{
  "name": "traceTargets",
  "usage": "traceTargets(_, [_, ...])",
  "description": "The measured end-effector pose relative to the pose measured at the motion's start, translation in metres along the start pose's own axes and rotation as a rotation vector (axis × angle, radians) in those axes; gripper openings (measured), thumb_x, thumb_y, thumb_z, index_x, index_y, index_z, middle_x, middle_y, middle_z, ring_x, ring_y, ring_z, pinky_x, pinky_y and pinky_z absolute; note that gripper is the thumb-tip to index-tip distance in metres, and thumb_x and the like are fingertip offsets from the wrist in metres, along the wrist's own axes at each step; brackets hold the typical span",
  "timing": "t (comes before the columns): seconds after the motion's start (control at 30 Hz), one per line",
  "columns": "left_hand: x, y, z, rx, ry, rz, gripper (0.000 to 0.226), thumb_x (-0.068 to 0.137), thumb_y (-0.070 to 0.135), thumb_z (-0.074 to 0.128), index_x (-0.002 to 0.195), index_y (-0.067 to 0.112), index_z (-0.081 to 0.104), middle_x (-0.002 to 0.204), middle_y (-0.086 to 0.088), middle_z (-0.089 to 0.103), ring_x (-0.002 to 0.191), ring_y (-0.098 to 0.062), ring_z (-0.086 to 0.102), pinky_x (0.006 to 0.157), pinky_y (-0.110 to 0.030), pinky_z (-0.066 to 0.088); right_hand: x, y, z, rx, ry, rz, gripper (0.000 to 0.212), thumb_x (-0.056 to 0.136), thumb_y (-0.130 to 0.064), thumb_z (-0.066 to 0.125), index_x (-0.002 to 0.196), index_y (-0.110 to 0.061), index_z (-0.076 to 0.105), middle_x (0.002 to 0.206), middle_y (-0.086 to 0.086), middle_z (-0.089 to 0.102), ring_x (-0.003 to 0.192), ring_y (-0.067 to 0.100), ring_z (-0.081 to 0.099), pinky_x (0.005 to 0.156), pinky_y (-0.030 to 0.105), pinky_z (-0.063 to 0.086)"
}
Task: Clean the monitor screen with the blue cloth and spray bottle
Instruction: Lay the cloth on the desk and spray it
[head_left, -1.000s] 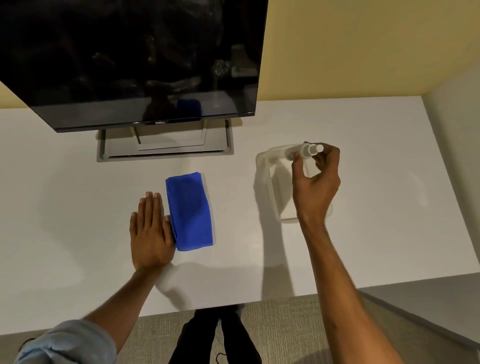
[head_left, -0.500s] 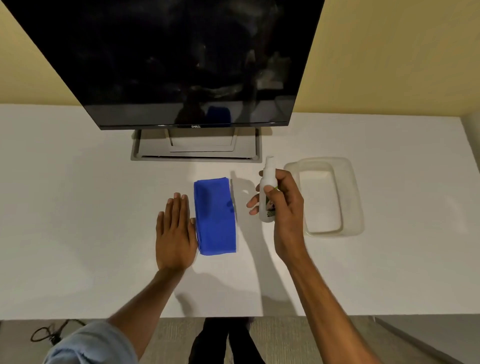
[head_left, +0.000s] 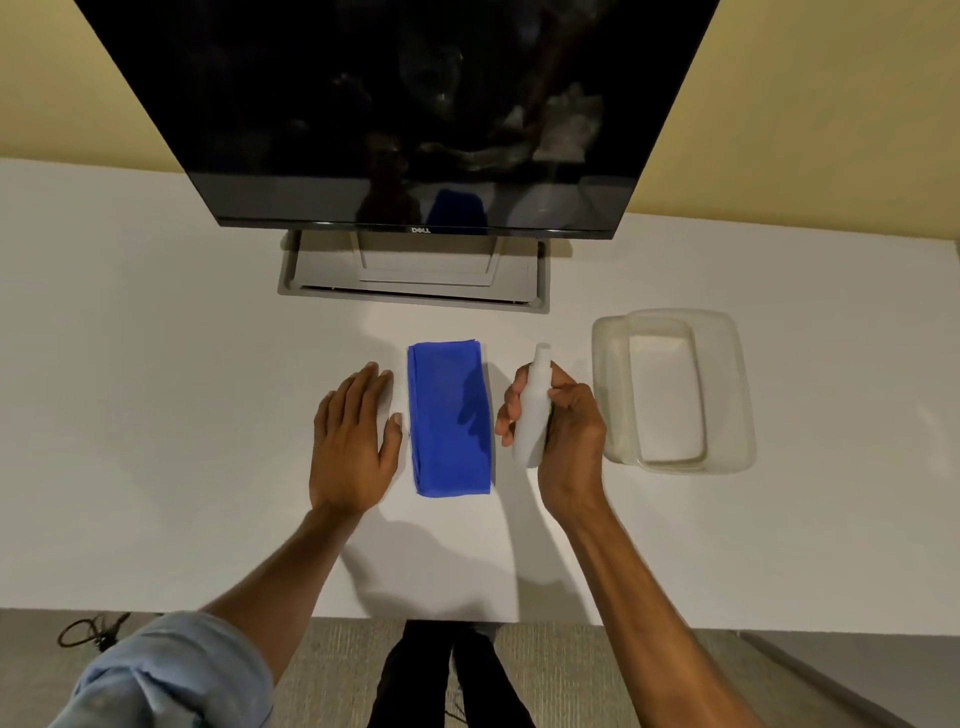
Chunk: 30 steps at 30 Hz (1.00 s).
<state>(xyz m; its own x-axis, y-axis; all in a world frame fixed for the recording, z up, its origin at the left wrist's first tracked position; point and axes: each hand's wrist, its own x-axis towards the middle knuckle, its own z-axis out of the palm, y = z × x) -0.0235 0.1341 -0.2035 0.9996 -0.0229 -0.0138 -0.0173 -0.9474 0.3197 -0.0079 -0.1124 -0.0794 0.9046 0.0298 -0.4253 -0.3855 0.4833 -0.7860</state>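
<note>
A dark monitor (head_left: 405, 114) stands on its grey base (head_left: 415, 280) at the back of the white desk (head_left: 156, 415). In front of it a folded blue cloth (head_left: 449, 418) lies flat. My left hand (head_left: 356, 441) rests palm down on the desk just left of the cloth, fingers together, holding nothing. Just right of the cloth, my right hand (head_left: 563, 441) grips a small white spray bottle (head_left: 532, 410), held above the desk with its nozzle pointing away from me toward the monitor.
A clear plastic tray (head_left: 727, 395) sits on the desk to the right of my right hand. The desk's front edge runs just below my forearms. A black cable (head_left: 88, 631) lies on the floor at the lower left.
My right hand has lifted the spray bottle out of the clear tray and carried it left, to just beside the cloth. My left hand has stayed flat. The view has shifted to centre the monitor.
</note>
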Motion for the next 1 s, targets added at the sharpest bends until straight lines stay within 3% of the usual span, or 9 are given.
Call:
traceTargets(0.13, [0.001,0.001,-0.001,-0.019,-0.014,-0.025,0.062,0.114,0.046,0.043,0.17,0.019,0.041,0.179,-0.002,0.038,0.164,-0.026,0.042,0.134,-0.049,0.036,0.012,0.003,0.002,0.005,0.041,0.159,0.057,0.111,-0.052,0.04,0.074,-0.015,0.06,0.061,0.005,0.051,0.047,0.015,0.048,0.044,0.024,0.042])
traceTargets(0.27, [0.003,0.0,0.0,-0.025,-0.039,-0.04,0.062,0.115,0.049,0.039,0.172,0.023,0.037,0.182,0.001,0.031,0.168,-0.024,0.035,0.137,-0.05,0.032,0.034,0.012,0.005,-0.57,0.219,0.246,0.066,0.105,-0.07,0.05,0.076,-0.011,0.052,0.065,0.01,0.047,0.049,0.017,0.044,0.048,0.027,0.038])
traceTargets(0.43, [0.005,-0.005,0.007,0.025,-0.038,-0.034,0.068,0.116,0.051,0.03,0.179,0.03,0.015,0.188,0.002,0.005,0.175,-0.022,0.009,0.142,-0.05,0.016,0.059,0.03,0.008,-0.89,0.192,0.315,0.073,0.097,-0.084,0.046,0.066,-0.017,0.044,0.052,-0.004,0.045,0.05,0.014,0.044,0.056,0.032,0.04])
traceTargets(0.6, [0.003,-0.01,0.012,0.047,-0.02,-0.012,0.068,0.117,0.045,0.028,0.18,0.031,0.005,0.188,0.003,-0.002,0.176,-0.022,0.002,0.142,-0.053,0.016,0.075,0.05,0.017,-1.106,0.175,0.317,0.073,0.1,-0.083,0.039,0.073,-0.017,0.053,0.064,-0.001,0.058,0.061,0.016,0.057,0.064,0.033,0.05])
traceTargets(0.77, [0.004,-0.011,0.014,0.042,-0.012,-0.011,0.068,0.117,0.044,0.029,0.18,0.031,0.005,0.188,0.003,-0.002,0.176,-0.021,0.001,0.142,-0.053,0.015,0.077,0.059,0.023,-1.215,0.228,0.227,0.066,0.103,-0.079,0.041,0.068,-0.023,0.05,0.055,-0.008,0.05,0.052,0.009,0.05,0.052,0.026,0.039])
traceTargets(1.0, [0.005,-0.011,0.014,0.038,-0.035,-0.019,0.068,0.117,0.044,0.028,0.18,0.031,0.006,0.188,0.002,-0.002,0.176,-0.022,0.002,0.141,-0.054,0.017,0.075,0.062,0.018,-1.208,0.251,0.161,0.063,0.108,-0.07,0.042,0.066,-0.024,0.049,0.055,-0.009,0.049,0.051,0.008,0.048,0.053,0.024,0.037])
